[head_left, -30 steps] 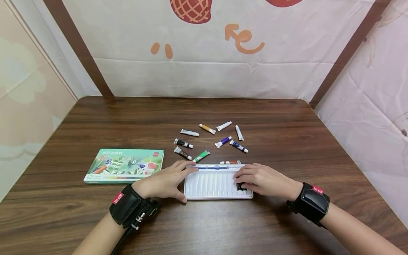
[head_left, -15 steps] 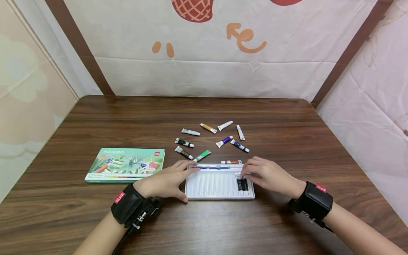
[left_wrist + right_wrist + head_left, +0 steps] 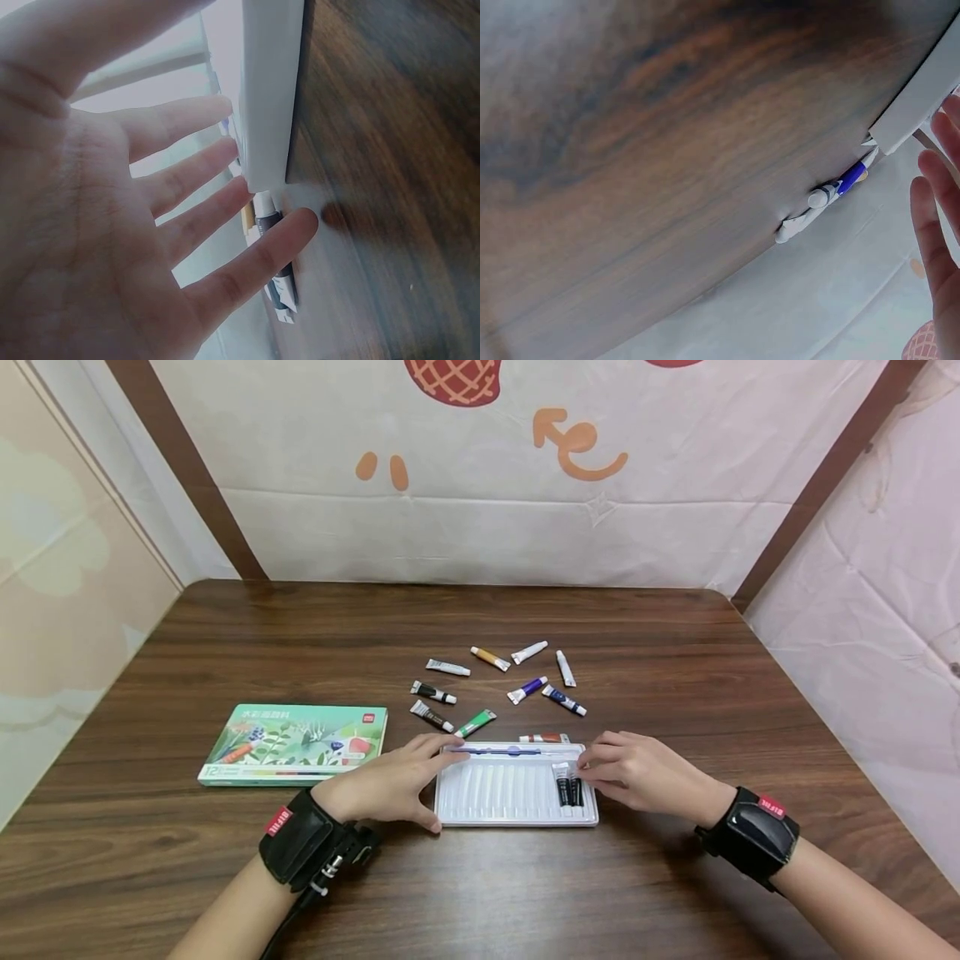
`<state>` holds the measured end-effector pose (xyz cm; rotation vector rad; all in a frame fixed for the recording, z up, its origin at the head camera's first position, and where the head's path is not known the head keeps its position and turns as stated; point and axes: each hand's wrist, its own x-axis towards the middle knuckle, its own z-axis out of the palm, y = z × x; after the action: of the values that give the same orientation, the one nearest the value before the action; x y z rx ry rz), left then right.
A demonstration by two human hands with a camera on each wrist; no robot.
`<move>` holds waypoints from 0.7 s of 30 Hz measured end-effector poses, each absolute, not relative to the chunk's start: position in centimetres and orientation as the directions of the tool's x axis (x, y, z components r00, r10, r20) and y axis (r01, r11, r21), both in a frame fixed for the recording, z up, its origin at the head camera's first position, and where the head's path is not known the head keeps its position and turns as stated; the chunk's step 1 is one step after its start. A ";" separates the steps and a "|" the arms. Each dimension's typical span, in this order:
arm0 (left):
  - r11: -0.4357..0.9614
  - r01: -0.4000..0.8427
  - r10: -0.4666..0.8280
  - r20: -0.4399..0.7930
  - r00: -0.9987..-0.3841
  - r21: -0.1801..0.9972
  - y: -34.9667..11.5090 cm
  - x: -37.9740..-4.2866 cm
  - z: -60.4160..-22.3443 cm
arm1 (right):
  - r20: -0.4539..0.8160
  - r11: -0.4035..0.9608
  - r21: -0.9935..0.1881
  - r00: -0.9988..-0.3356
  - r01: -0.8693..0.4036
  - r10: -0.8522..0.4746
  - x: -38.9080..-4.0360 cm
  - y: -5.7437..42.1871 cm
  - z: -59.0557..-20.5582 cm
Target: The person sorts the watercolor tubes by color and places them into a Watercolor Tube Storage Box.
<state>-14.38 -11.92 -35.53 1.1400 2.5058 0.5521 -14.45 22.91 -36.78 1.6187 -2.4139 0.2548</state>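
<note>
Two black tubes (image 3: pixel 562 788) lay side by side in the right end of the white tray (image 3: pixel 495 793) on the worktop (image 3: pixel 480 893), visible only from my head. The left wrist view alone showed my palm, that left hand's (image 3: pixel 393 781) fingers (image 3: pixel 251 264) spread apart by the tray's left edge. My right hand (image 3: pixel 641 775) reached in from the opposite side, its fingers loosely extended near the right edge; whether they touched it, I couldn't tell.
</note>
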 end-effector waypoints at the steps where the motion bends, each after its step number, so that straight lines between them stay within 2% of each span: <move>1: 0.605 0.640 0.768 -0.138 -0.625 0.474 -11.9 -14.4 -35.5 | 0.282 0.384 -0.035 -0.378 -0.923 -0.882 -14.4 22.9 -36.8; 7: 0.607 0.637 0.767 -0.141 -0.625 0.474 -11.9 -14.5 -35.4 | 0.300 0.416 -0.097 -0.425 -0.904 -0.854 -14.5 23.1 -37.1; 14: 0.608 0.633 0.766 -0.145 -0.626 0.479 -12.0 -14.3 -35.3 | 0.270 0.403 -0.043 -0.399 -0.914 -0.876 -14.3 23.3 -37.0; 21: 0.602 0.648 0.771 -0.129 -0.624 0.468 -11.8 -14.3 -35.4 | 0.190 0.467 -0.016 -0.461 -0.884 -0.867 -14.8 21.4 -36.5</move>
<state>-14.27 -11.78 -35.41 1.1505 2.5136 0.5485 -14.79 21.40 -36.47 1.5373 -2.5548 0.1682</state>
